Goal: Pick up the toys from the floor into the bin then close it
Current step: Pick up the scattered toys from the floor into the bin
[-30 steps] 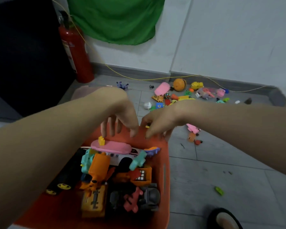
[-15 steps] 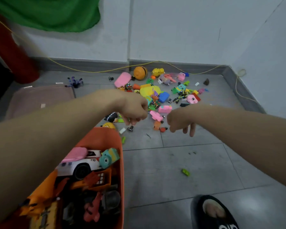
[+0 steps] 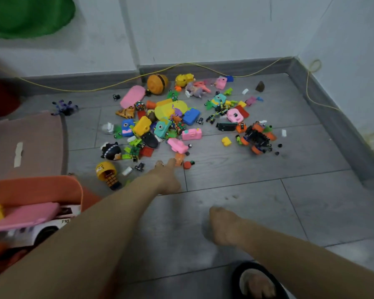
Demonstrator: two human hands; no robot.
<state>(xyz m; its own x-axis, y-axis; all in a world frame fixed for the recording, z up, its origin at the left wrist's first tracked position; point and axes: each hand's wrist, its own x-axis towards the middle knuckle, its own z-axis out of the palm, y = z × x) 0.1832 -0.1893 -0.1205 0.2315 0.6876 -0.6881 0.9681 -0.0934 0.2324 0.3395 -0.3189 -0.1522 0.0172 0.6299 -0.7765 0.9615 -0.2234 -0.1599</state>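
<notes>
The orange bin [image 3: 52, 186] stands at the lower left, holding a flat pink toy [image 3: 24, 216], a white toy car [image 3: 41, 231] and other toys. A heap of several colourful toys [image 3: 171, 117] lies on the grey floor ahead. My left hand [image 3: 167, 175] reaches out low over the floor, its fingertips at a small orange toy [image 3: 179, 158] on the near edge of the heap, next to a pink toy [image 3: 177, 145]. My right hand [image 3: 221, 225] hangs low over bare floor, fingers pointing down and mostly hidden, holding nothing visible.
A dull pink flat panel [image 3: 30, 143] lies on the floor left of the heap. A yellow cable [image 3: 203, 65] runs along the baseboard. A red object [image 3: 0, 98] stands at the far left. My foot in a black slipper [image 3: 257, 281] is at the bottom right.
Both hands have left the bin. The left arm has stretched forward to the heap's near edge, the right hand has dropped toward the floor, and the view has swung right.
</notes>
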